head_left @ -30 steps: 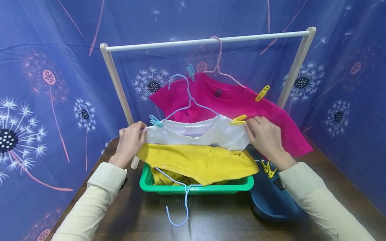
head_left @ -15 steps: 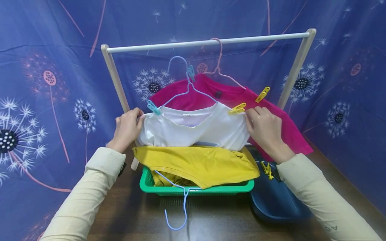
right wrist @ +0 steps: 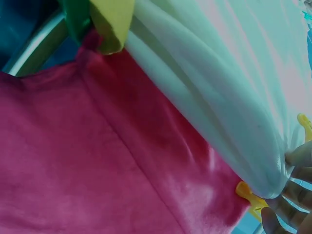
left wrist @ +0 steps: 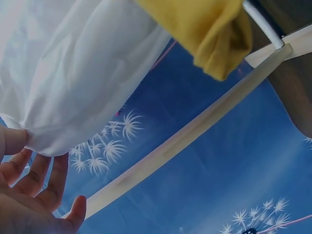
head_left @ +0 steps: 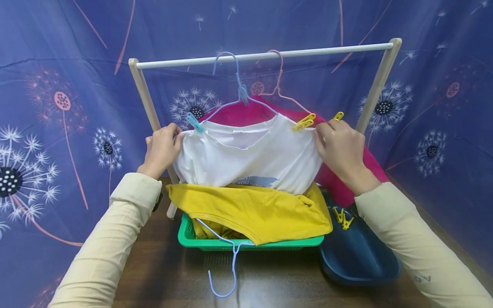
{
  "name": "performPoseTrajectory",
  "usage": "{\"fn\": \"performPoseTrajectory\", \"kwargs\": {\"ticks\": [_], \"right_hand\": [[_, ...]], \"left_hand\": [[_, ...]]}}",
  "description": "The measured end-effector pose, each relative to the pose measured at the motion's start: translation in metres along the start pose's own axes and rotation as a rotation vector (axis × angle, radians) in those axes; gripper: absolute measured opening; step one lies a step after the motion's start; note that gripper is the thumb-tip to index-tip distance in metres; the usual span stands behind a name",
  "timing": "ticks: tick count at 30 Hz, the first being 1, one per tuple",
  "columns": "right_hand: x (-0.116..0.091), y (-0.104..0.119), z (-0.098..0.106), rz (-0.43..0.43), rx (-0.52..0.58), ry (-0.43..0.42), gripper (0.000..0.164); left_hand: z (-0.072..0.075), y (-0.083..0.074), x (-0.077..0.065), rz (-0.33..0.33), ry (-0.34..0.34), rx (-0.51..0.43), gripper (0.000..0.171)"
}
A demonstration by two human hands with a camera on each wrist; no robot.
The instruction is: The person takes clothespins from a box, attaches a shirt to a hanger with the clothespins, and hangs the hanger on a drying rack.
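Both hands have risen since the earlier frame, lifting the white shirt [head_left: 250,158] and its blue hanger [head_left: 237,78], whose hook now overlaps the white rod in the head view; whether it is over the rod I cannot tell. Largest is the blue dandelion-patterned backdrop [head_left: 77,25], then the brown table [head_left: 173,273] and the wooden rack with its white rod [head_left: 177,63]. On a pink hanger [head_left: 280,77] from that rod, a magenta shirt [head_left: 339,192] hangs, partly hidden behind the white one. The white shirt is held up before the rack, its lower part behind a yellow shirt [head_left: 250,209] draped over a green basket [head_left: 285,243]. To the basket's right sits a dark blue tub [head_left: 358,256]. The left hand [head_left: 161,147] and right hand [head_left: 343,147] each pinch an upper side of the white shirt between thumb and fingers, the little finger of the left apart from the cloth. A second blue hanger [head_left: 234,261] sticks out from the yellow shirt's neckline. Smallest are the clips: a light blue clip [head_left: 195,122] and yellow clips [head_left: 304,122] on the white shirt's shoulders, loose yellow clips [head_left: 343,218] at the tub.
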State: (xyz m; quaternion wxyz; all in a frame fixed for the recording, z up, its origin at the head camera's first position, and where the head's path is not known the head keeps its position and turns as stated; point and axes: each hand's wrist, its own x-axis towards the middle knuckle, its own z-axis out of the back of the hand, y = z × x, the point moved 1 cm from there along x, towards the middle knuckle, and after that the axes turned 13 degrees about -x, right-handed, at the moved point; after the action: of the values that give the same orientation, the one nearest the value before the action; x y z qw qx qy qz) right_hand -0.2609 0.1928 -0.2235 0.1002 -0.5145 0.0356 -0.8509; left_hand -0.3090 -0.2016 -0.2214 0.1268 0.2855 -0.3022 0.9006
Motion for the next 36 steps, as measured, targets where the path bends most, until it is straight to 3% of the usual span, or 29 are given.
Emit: {"fn": "performPoseTrajectory", "kwargs": {"ticks": [18, 26, 36], "right_hand": [[0.022, -0.003, 0.01, -0.025, -0.026, -0.07, 0.026], [0.025, -0.003, 0.01, -0.035, -0.02, -0.076, 0.025], [0.019, -0.006, 0.009, -0.041, -0.027, -0.037, 0.025]], "left_hand": [[0.008, -0.018, 0.025, 0.016, -0.081, 0.025, 0.022], [0.004, -0.02, 0.034, 0.072, -0.077, 0.041, 0.023], [-0.002, -0.021, 0.036, 0.077, -0.062, 0.056, 0.024]]}}
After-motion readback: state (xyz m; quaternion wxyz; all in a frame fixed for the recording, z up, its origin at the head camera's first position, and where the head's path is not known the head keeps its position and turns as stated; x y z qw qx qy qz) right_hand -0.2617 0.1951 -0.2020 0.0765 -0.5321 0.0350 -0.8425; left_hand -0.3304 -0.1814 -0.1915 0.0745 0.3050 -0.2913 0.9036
